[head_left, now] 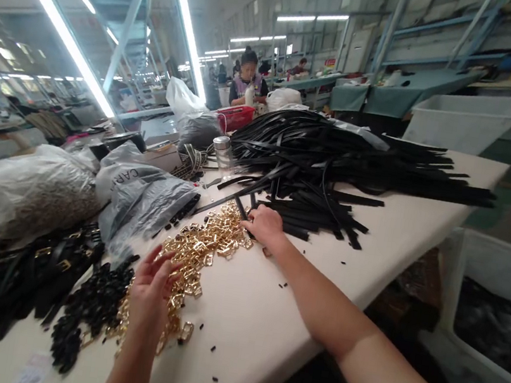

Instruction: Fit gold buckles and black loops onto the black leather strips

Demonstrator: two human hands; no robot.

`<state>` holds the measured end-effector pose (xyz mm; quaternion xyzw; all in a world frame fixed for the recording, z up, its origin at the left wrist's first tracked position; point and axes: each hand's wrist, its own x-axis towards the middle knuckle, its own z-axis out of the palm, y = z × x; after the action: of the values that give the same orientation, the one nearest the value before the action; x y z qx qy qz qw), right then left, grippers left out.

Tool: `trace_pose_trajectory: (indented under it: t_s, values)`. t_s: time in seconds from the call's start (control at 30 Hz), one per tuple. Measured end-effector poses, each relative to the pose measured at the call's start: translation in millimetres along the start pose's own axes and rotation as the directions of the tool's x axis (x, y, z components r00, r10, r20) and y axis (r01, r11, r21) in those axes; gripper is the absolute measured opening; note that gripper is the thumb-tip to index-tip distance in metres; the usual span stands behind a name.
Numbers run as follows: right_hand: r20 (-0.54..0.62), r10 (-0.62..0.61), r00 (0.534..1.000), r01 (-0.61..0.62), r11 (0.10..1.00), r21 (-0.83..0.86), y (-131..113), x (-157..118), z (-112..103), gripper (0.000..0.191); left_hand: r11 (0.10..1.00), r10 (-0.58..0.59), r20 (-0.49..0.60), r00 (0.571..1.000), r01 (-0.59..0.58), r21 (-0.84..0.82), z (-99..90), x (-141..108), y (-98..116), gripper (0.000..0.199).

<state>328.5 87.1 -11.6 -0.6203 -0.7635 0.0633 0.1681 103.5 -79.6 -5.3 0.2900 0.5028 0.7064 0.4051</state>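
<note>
My left hand is over the near part of a heap of gold metal buckles, its fingers curved and apart. Whether its fingertips touch any buckles I cannot tell. Farther out, my right hand is closed on the end of a black strap at the far edge of the heap. Its fingertips are partly hidden. Just beyond it lies a large pile of black straps. Left of my left hand is a mound of small black loops, and beside it are black straps fitted with gold buckles.
Plastic bags line the table's left side, with a clear jar farther back. Small black bits dot the pale tabletop. White bins stand off the right edge. A person sits across the table.
</note>
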Motion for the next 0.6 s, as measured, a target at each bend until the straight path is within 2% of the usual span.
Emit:
trace_pose_trajectory:
  t_s: [0.1, 0.2, 0.27, 0.37, 0.43, 0.5, 0.6]
  values:
    - [0.064, -0.014, 0.998, 0.016, 1.0, -0.023, -5.4, -1.3, 7.9, 0.037, 0.996, -0.037, 0.074, 0.997, 0.031, 0.079, 7.4, -7.8, -13.4, 0.051]
    - [0.094, 0.003, 0.996, -0.002, 1.0, -0.009, -4.4, 0.0, 9.4, 0.029, 0.991, -0.051, 0.095, 0.994, 0.039, 0.129, 4.4, -9.5, -17.4, 0.048]
    - [0.084, -0.006, 0.996, 0.004, 1.0, 0.024, -3.0, 0.9, 6.3, 0.03, 0.988, -0.059, 0.096, 0.994, 0.045, 0.148, 2.4, -9.2, -17.8, 0.045]
    - [0.063, -0.085, 0.994, 0.078, 0.991, 0.111, -6.7, -0.6, -1.2, 0.035, 0.989, -0.075, 0.088, 0.993, 0.063, 0.137, 1.4, -7.1, -16.6, 0.047]
    - [0.097, -0.19, 0.977, 0.169, 0.967, 0.189, -13.7, -4.5, -4.8, 0.032, 0.991, -0.095, 0.079, 0.992, 0.087, 0.098, 1.3, -4.3, -14.4, 0.053]
    - [0.184, -0.342, 0.922, 0.259, 0.894, 0.365, -22.1, -10.6, -5.2, 0.031, 0.993, -0.114, 0.053, 0.992, 0.112, 0.041, 0.6, -0.5, -11.2, 0.059]
    - [0.287, -0.566, 0.773, 0.237, 0.677, 0.697, -32.3, -20.2, -0.7, 0.032, 0.991, -0.129, 0.01, 0.992, 0.129, -0.034, -3.2, 6.9, -5.5, 0.055]
